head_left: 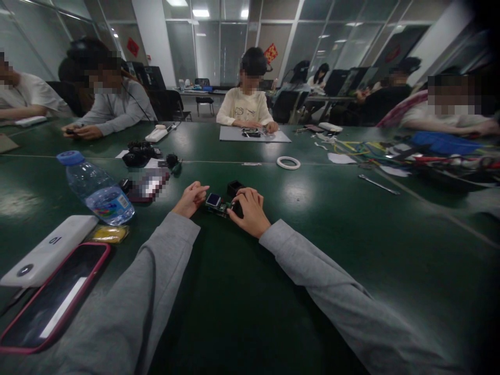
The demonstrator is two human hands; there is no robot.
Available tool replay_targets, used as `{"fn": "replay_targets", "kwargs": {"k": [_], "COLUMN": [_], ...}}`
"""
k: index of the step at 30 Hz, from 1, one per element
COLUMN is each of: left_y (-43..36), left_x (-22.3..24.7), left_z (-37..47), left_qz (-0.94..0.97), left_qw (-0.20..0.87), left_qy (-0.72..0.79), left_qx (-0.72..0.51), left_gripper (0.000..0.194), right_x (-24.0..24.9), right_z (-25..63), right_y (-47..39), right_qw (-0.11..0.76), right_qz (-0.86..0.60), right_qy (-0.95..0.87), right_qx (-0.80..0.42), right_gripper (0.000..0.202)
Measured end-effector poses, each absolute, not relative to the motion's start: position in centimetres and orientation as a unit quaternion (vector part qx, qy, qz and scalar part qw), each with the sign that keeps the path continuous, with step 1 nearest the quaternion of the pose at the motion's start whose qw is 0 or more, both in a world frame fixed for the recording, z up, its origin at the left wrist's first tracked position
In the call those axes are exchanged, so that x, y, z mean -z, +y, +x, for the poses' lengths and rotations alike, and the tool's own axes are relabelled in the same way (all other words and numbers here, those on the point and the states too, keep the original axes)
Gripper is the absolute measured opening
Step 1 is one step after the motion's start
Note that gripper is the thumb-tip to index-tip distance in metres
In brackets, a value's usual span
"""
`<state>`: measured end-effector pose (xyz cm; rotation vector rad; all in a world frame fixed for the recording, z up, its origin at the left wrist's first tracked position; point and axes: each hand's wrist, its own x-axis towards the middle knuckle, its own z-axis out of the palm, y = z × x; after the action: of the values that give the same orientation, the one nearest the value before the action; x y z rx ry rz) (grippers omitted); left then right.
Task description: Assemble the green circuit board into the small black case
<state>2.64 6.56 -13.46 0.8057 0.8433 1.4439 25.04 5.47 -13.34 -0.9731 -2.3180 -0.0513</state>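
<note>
A small green circuit board with a little screen is on the table in front of me. My right hand is closed on its right end, thumb at the near edge. Under those fingers is a dark part, mostly hidden. Just behind the board stands a small black open-topped box, close to my right fingertips. To the left of the board, my left hand is curled in a pinch, its index finger pointing towards the screen. Whatever it may hold is too small to make out.
Left of me are a tilted-looking water bottle, a white power bank, a phone and a yellow packet. Ahead lie a white tape ring and a wrench. Cables pile up right. People sit opposite.
</note>
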Motion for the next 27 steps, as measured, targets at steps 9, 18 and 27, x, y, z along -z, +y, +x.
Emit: {"fn": "replay_targets", "kwargs": {"k": [9, 18, 27], "left_y": [6.3, 6.5, 6.7], "left_x": [13.1, 13.3, 13.5], "left_z": [2.7, 2.7, 2.6], "left_qz": [0.337, 0.343, 0.343], "left_qw": [0.606, 0.597, 0.600], "left_qy": [0.365, 0.365, 0.356], "left_qx": [-0.621, -0.627, -0.629], "left_gripper": [0.054, 0.054, 0.054], "right_x": [13.5, 12.8, 13.1], "right_z": [25.0, 24.6, 24.4], "right_y": [5.5, 4.0, 4.3], "right_qw": [0.295, 0.285, 0.333], "right_qz": [-0.349, -0.217, -0.216], "right_qy": [-0.889, -0.933, -0.915], "right_qx": [0.020, -0.020, -0.077], "right_gripper": [0.047, 0.024, 0.030]}}
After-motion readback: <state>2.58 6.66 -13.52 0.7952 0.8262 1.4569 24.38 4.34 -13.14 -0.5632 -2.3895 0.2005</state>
